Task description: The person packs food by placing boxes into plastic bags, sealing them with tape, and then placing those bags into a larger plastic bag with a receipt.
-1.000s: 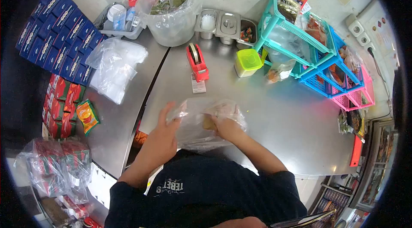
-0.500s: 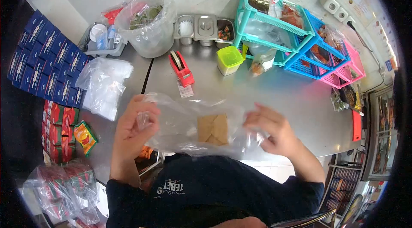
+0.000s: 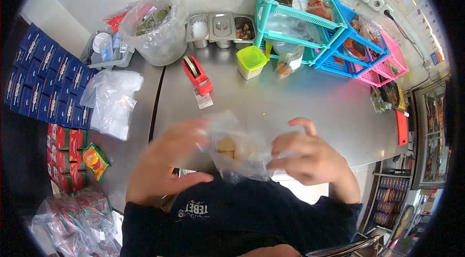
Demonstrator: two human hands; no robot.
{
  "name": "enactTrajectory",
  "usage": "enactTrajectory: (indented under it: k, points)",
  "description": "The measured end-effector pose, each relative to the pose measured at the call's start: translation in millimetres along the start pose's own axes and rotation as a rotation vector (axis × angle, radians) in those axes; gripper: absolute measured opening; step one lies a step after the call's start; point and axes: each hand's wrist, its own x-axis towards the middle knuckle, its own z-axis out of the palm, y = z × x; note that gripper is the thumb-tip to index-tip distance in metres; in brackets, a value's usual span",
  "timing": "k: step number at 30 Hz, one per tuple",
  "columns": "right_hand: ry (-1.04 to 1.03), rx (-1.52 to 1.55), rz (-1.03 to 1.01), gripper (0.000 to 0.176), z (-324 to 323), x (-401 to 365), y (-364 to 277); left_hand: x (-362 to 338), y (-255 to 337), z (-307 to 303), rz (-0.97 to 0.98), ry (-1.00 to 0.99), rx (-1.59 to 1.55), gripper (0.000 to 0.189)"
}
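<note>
Evidently, two hands flank a clear plastic bag (image 3: 249, 161) with a brown packet (image 3: 226, 146) inside, near the front edge of the surface (image 3: 315, 112).
The left hand (image 3: 167, 160) is blurred, its fingers spread loosely and thumb well apart, gripping nothing visible; the right hand (image 3: 310, 155) has bent fingers at the bag's right side, though whether they pinch the film I cannot tell. The bag lies close to the body, probably so both hands reach it easily, and the thin film looks too limp to keep its shape unaided. Farther back, the red tape dispenser (image 3: 197, 76) seems to pin a printed slip (image 3: 203, 99), likely keeping it from sliding.
</note>
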Motion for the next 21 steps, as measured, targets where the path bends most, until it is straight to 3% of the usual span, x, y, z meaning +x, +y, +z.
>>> enactTrajectory:
  k: [1, 2, 3, 4, 5, 6, 7, 9, 11, 12, 14, 17, 18, 20, 21]
  points:
    - [0.155, 0.143, 0.083, 0.029, 4.7, -13.0, 12.4, -15.9, -9.8, -9.9, -0.224, 0.051, 0.009, 0.093]
    - [0.278, 0.296, 0.228, 0.077, 18.2, -45.2, 35.6, -31.9, -20.0, -17.7, -0.447, 0.102, 0.02, 0.107]
    - [0.284, 0.295, 0.225, 0.077, 43.0, -66.7, 55.8, -50.6, -42.2, -10.5, -0.563, 0.0, 0.176, 0.112]
    - [0.277, 0.27, 0.388, 0.094, 71.5, -85.1, 76.0, -71.7, -76.0, 13.2, -0.677, -0.098, 0.335, 0.117]
    - [0.264, 0.245, 0.551, 0.112, 100.2, -98.3, 91.8, -99.5, -126.7, 63.9, -0.759, -0.19, 0.262, 0.116]
    - [0.09, 0.271, 0.593, 0.12, 133.2, -96.0, 96.9, -117.6, -161.1, 99.9, -0.839, -0.283, 0.186, 0.115]
    - [-0.082, 0.291, 0.629, 0.128, 168.5, -82.3, 98.4, -89.3, -148.3, 114.8, -0.924, -0.292, -0.02, 0.098]
    - [-0.263, 0.154, 0.589, 0.127, 237.0, -46.2, 103.1, -118.1, -233.5, 203.4, -0.899, -0.528, -0.774, 0.079]
    - [0.228, -0.077, 0.342, 0.094, 245.5, -1.1, 80.4, -29.0, -130.5, 169.1, -0.714, -0.694, -0.268, 0.069]
    - [0.314, 0.001, 0.323, 0.09, 254.0, 4.9, 78.0, -29.2, -116.2, 159.3, -0.713, -0.689, -0.261, 0.069]
    - [0.297, 0.421, 0.401, 0.08, 279.5, 1.0, 78.2, -38.0, -98.8, 152.4, -0.367, -0.196, -0.216, 0.065]
    - [0.264, 0.92, 0.534, 0.066, 322.7, -3.4, 83.8, -57.6, -126.4, 118.9, -0.223, -0.18, 0.018, 0.064]
    - [0.256, 1.062, 0.579, 0.061, 340.2, -4.0, 85.0, -61.1, -130.5, 130.4, -0.225, -0.183, 0.023, 0.064]
    - [0.238, 1.289, 0.65, 0.052, 367.7, -4.2, 89.8, -69.3, -138.4, 180.4, 0.091, -0.215, 0.513, 0.057]
    - [0.228, 1.374, 0.677, 0.048, 374.2, -7.6, 93.0, -71.0, -142.0, 197.1, 0.086, -0.204, 0.521, 0.057]
